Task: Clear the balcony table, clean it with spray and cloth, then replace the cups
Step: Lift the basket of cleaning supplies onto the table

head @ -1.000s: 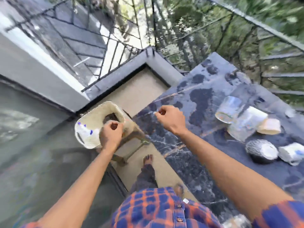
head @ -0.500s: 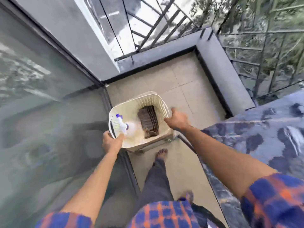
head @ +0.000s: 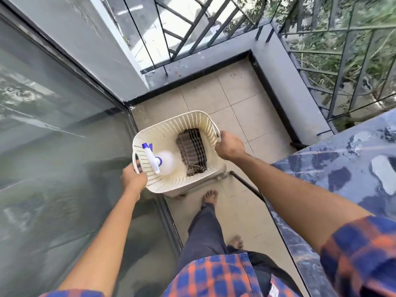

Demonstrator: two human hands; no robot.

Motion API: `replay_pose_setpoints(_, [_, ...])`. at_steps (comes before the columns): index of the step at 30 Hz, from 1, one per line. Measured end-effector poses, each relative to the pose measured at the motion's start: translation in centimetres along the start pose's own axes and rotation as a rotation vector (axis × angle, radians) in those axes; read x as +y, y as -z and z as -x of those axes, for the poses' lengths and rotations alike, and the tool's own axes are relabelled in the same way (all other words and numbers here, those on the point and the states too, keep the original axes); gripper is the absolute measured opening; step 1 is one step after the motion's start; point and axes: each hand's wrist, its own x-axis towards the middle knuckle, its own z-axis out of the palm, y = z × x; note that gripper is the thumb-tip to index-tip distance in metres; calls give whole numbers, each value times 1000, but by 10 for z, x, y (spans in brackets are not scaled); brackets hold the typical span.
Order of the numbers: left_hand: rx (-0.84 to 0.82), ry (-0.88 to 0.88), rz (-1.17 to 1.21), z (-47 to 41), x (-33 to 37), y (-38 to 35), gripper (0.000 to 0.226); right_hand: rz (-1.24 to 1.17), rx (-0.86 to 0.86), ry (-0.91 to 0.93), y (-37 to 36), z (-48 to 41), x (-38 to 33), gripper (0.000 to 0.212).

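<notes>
A cream perforated basket (head: 171, 125) stands on a low stool on the balcony floor. Inside it lie a white spray bottle (head: 165, 162) with a blue nozzle and a folded dark checked cloth (head: 192, 146). My left hand (head: 133, 179) grips the basket's left handle. My right hand (head: 229, 145) grips the basket's right rim. The dark marble table (head: 342, 168) shows at the right edge; no cups are in view.
A glass sliding door (head: 53, 146) lines the left side. A metal railing (head: 214, 24) and low ledge (head: 285, 82) close the balcony corner. My bare feet (head: 211, 196) stand on the tiled floor (head: 235, 103) between door and table.
My view has swung left from the tabletop with cups down to the basket. Both hands moved from in front of me onto the basket's two sides.
</notes>
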Motion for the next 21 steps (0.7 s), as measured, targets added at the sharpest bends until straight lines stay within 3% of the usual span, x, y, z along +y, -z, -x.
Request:
replay_pose_setpoints(10, [-41, -303, -19, 67, 124, 81, 35, -148, 219, 133, 113, 111, -4, 21])
replay_pose_setpoints(14, [-165, -503, -146, 114, 175, 73, 36, -155, 352, 117, 149, 178, 38, 9])
replay_pose_setpoints(18, [-370, -665, -232, 174, 201, 32, 18, -252, 478, -3, 157, 246, 107, 9])
replay_pose_setpoints(21, [-580, -679, -276, 209, 204, -12, 41, -369, 553, -153, 146, 299, 159, 22])
